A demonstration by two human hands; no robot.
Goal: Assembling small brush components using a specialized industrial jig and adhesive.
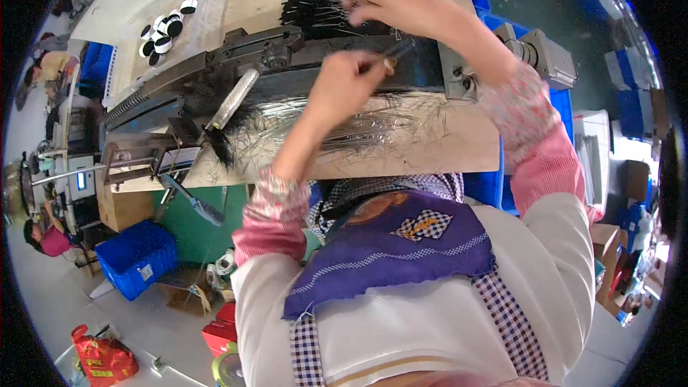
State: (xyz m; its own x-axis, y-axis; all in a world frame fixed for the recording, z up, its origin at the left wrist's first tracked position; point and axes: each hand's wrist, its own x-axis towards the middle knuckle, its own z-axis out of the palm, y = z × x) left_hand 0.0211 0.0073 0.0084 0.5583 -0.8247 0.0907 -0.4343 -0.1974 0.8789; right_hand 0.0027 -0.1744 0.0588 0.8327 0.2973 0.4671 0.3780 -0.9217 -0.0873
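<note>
Hands at a dark machine point(301, 64) on the worktop point(430, 150): left hand point(351, 82) pinches thin wires point(390, 54); right hand point(390, 0), fingers spread, rests on the black wire bundle point(315, 0). Loose strands may slip, tangle, or prick fingers.

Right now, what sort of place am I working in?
Most likely a small factory workshop: a wooden bench carries a dark metal machine strewn with thin wires, blue plastic crates stand on the floor, and other workers sit at the left edge.
</note>
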